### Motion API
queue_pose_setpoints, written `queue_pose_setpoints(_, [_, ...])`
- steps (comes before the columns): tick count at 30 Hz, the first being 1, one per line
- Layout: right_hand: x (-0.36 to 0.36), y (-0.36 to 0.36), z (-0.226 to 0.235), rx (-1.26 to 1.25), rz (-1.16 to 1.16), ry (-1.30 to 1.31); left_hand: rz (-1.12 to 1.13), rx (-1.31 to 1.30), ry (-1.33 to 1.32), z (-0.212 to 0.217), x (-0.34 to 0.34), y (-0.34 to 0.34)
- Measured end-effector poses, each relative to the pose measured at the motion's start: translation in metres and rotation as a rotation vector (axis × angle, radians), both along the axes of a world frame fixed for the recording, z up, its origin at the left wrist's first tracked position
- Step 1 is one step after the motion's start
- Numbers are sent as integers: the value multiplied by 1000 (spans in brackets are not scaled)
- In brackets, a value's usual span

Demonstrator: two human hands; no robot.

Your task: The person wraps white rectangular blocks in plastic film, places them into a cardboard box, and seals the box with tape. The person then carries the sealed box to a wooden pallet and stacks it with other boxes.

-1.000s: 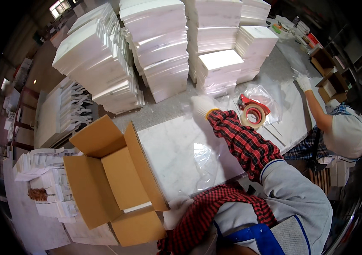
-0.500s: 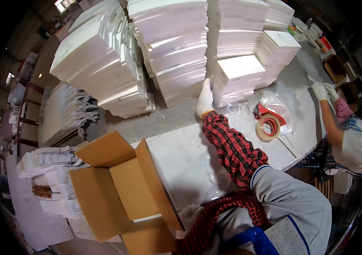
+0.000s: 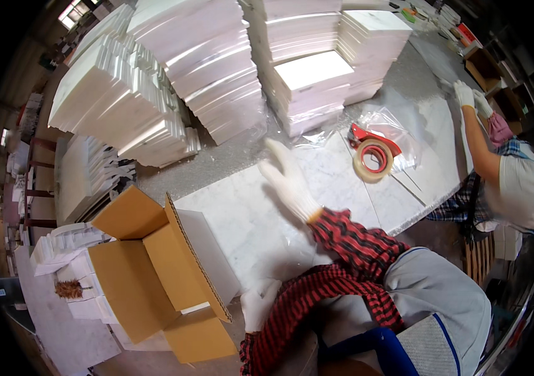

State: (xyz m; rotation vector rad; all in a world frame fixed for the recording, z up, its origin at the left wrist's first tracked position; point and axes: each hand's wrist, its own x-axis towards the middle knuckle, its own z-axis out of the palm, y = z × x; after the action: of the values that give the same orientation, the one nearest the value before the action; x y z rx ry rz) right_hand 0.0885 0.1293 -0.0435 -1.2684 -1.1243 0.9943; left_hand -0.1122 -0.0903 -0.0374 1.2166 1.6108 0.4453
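My right hand, in a white knit glove, hovers over the white marble slab top with fingers stretched out and nothing in them. My left hand, gloved too, is beside the lower right of an open cardboard box. Its fingers look curled in, and what they hold, if anything, is hidden. The box stands with its flaps up, and a pale flat face shows along its right side. Beyond my right hand rises a short stack of white marble tiles.
Tall tile stacks line the back. A red tape dispenser lies on clear plastic bags at right. A brown brush rests on white pieces at left. A co-worker works at far right.
My right hand has drawn back from the tile stacks toward me and opened out. My left hand has moved a little left, by the box. The whole view has shifted.
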Motion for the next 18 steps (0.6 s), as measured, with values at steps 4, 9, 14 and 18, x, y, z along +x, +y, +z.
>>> queue_pose_setpoints(4, [49,-29,1,-318,-284,111,10,-37,41,-9,-5,-11])
queue_pose_setpoints(9, [87,28,-15,9,-477,-310,-18,-56,108,9,9,-14])
queue_pose_setpoints(14, [88,49,-31,-246,-486,-134,57,-37,43,15,13,-28])
queue_pose_setpoints(18, [51,31,-19,-259,-324,150,138,-47,7,12,12,-40])
